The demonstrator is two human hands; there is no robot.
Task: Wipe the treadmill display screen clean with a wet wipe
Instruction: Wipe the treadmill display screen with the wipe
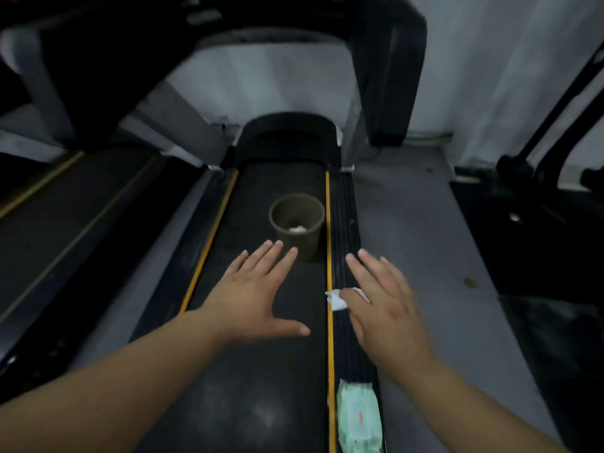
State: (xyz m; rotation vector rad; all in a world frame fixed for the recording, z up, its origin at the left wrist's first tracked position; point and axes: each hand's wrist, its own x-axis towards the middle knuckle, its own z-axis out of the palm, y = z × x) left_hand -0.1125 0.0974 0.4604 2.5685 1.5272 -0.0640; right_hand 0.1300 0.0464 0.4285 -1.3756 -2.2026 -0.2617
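I look down along the treadmill belt (261,371). My left hand (258,295) hovers flat over the belt, fingers spread, holding nothing. My right hand (385,305) reaches out above the right side rail, fingers extended. A crumpled white wet wipe (336,299) sticks out from under its thumb, which seems to pinch it against the palm. The treadmill console (202,14) is a dark, blurred shape at the top, and its display screen cannot be made out.
A small brown bin (296,223) stands on the belt just beyond my fingertips, with a white wad inside. A pale green pack of wipes (358,416) lies on the right side rail near me. Grey floor runs on the right, and another dark machine (539,223) stands at the far right.
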